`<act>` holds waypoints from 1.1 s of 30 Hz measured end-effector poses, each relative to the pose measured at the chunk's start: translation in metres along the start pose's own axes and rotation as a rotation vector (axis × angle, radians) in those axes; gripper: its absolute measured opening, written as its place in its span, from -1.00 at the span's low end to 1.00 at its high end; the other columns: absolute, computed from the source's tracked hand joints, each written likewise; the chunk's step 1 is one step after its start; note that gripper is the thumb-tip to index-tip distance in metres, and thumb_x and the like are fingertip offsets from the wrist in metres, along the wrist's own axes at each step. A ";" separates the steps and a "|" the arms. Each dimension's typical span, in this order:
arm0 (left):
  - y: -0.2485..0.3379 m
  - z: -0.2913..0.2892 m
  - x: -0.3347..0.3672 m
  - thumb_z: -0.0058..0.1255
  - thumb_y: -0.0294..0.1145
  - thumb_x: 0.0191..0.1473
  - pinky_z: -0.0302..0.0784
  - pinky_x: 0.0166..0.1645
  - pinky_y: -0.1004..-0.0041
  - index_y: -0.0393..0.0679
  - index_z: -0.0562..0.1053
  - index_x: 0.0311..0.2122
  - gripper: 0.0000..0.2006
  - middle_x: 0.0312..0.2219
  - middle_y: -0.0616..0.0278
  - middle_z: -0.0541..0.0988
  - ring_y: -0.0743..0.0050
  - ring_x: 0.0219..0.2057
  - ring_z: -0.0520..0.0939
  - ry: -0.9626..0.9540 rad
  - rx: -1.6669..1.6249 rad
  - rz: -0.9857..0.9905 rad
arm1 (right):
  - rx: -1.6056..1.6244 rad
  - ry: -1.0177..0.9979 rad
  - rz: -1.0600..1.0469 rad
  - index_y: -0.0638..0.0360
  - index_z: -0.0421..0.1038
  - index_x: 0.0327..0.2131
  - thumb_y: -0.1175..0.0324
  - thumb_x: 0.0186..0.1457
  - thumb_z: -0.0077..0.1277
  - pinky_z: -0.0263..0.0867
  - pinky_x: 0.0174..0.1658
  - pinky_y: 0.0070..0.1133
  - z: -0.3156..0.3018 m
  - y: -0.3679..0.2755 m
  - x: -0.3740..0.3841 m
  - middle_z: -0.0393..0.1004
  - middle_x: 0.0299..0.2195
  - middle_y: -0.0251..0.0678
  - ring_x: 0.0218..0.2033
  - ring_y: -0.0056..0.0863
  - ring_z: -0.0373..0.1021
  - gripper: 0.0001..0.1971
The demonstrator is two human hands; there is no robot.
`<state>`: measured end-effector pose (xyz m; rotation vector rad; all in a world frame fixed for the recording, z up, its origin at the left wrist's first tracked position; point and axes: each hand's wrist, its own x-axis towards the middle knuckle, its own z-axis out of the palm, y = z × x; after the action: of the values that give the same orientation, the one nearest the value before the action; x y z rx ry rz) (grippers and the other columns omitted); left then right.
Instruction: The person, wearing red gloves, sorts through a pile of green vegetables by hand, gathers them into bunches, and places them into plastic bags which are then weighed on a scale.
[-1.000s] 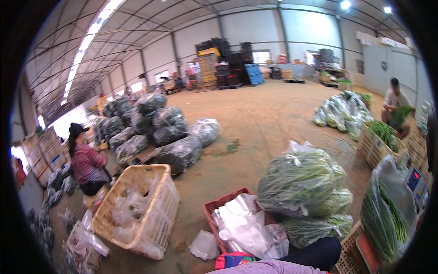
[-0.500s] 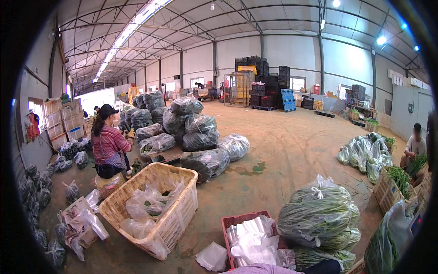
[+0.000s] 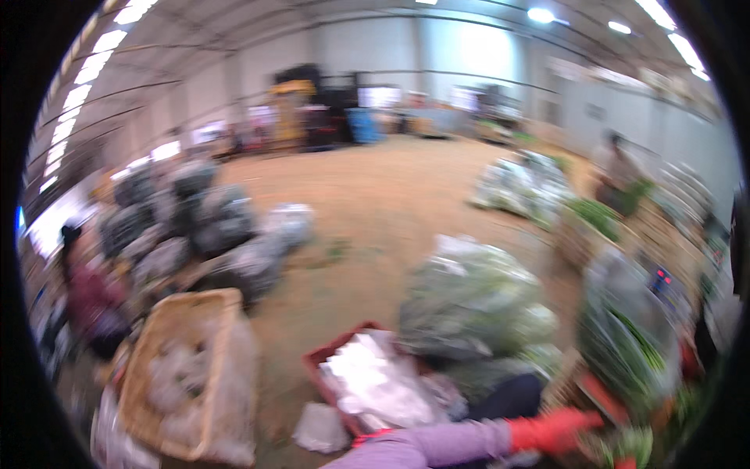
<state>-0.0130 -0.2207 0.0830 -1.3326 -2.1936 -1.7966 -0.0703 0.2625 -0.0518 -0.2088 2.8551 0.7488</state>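
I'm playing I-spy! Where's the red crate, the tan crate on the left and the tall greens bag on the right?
Red crate (image 3: 332, 345), head view: back rim.
Tan crate (image 3: 233, 375), head view: right side wall.
Tall greens bag (image 3: 625, 334), head view: its middle.

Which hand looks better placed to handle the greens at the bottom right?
Probably the left hand: gloved in red, it is stretched out close to the greens. Blur hides its grip, and I can't clearly make out the right hand.
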 end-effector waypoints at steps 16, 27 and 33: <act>-0.098 0.144 0.054 -0.03 -0.28 0.09 0.49 -0.24 0.46 -0.23 0.36 -0.08 -0.67 -0.34 0.15 0.55 0.41 -0.35 0.57 -0.563 -0.291 -0.565 | 0.921 0.480 0.239 0.11 0.48 -0.30 0.10 0.01 0.01 0.31 -0.28 -0.41 -0.149 -0.081 -0.161 0.50 -0.40 -0.21 -0.36 -0.32 0.43 -0.69; -0.123 0.253 0.033 -0.26 0.03 0.17 0.10 -0.70 0.65 -0.09 0.48 -0.19 -0.58 -0.68 0.45 0.34 0.70 -0.77 0.20 -0.316 -0.782 -1.175 | 1.660 0.481 1.107 0.23 0.47 -0.28 0.23 0.03 -0.02 0.35 -0.29 -0.50 -0.060 -0.056 -0.268 0.52 -0.37 -0.15 -0.35 -0.29 0.45 -0.72; -0.145 0.267 0.024 -0.24 -0.03 0.18 0.19 -0.66 0.61 -0.14 0.48 -0.20 -0.61 -0.66 0.37 0.40 0.64 -0.76 0.25 -0.394 -0.910 -1.306 | 1.253 -0.105 0.847 0.15 0.46 -0.25 0.04 0.02 -0.11 0.33 -0.21 -0.39 -0.011 -0.094 -0.260 0.51 -0.32 -0.18 -0.29 -0.16 0.42 -0.60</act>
<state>0.0135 0.0118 -0.1124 0.0874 -2.8473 -3.4782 0.1986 0.1994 -0.0319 1.1596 2.6216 -0.9853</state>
